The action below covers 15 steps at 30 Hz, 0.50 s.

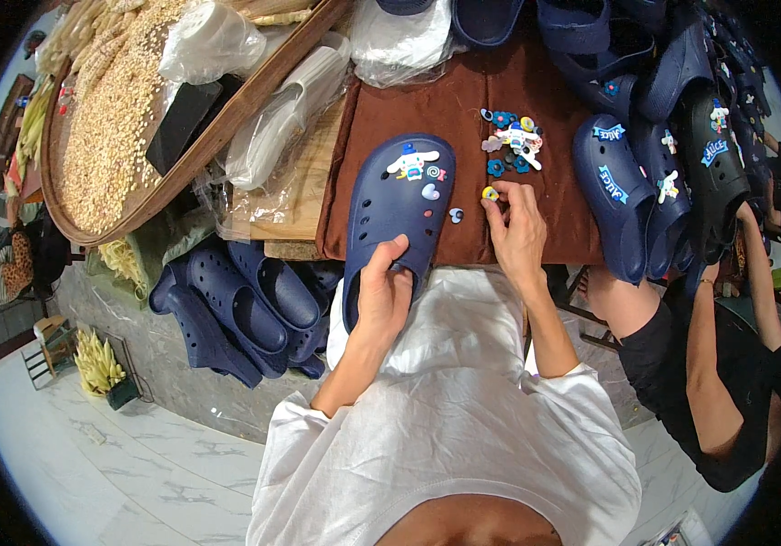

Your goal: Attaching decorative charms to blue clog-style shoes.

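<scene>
My left hand [383,289] grips a navy clog [390,202] near its heel strap, thumb on top, toe pointing away from me. Several charms sit on the clog's toe: a white character charm [414,165], a pink-and-white swirl and a pale heart. To its right, my right hand [519,235] pinches a small yellow round charm [490,194] between thumb and fingertips, just above the brown cloth [390,105]. Beyond that hand lies a pile of loose charms [516,146], with white figures and blue flowers. A tiny heart charm [456,216] rests alone beside the clog.
Decorated navy clogs [610,200] and a black one [716,177] stand at the right, near another person's arms [713,382]. At the left are a wooden tray [217,150] of pale kernels and a plastic-wrapped white clog [286,118]. More navy clogs [236,305] hang below the table.
</scene>
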### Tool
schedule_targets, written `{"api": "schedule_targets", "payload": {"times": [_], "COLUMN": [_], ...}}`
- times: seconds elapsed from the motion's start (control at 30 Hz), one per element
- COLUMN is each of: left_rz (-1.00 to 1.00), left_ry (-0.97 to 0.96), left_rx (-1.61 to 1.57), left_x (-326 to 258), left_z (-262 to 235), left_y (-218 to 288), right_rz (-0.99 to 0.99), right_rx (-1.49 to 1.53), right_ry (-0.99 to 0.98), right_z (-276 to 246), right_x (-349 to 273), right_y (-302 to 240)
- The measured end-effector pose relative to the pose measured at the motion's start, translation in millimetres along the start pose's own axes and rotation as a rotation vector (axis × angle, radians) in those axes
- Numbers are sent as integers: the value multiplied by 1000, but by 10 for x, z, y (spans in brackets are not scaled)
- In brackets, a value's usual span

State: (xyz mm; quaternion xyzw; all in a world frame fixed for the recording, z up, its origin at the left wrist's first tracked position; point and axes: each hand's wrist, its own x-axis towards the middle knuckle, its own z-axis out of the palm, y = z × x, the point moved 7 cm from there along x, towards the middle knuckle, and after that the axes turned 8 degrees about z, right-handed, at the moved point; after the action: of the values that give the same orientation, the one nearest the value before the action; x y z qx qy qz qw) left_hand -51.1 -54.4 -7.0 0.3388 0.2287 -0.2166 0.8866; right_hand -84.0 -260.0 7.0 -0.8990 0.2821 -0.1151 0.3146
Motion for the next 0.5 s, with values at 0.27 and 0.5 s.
{"api": "schedule_targets", "payload": {"times": [0.27,0.5], "left_rz": [117,163], "left_ry": [-102,-115], "left_rx": [167,280], "left_x": [-54,-125], "left_z": [99,92], "left_y": [12,-41], "right_rz": [4,-23], "right_rx": [565,720], "right_ry": [-225,-297], "right_z": [57,168], "right_x": [-139,-253], "right_y": [-353,-521]}}
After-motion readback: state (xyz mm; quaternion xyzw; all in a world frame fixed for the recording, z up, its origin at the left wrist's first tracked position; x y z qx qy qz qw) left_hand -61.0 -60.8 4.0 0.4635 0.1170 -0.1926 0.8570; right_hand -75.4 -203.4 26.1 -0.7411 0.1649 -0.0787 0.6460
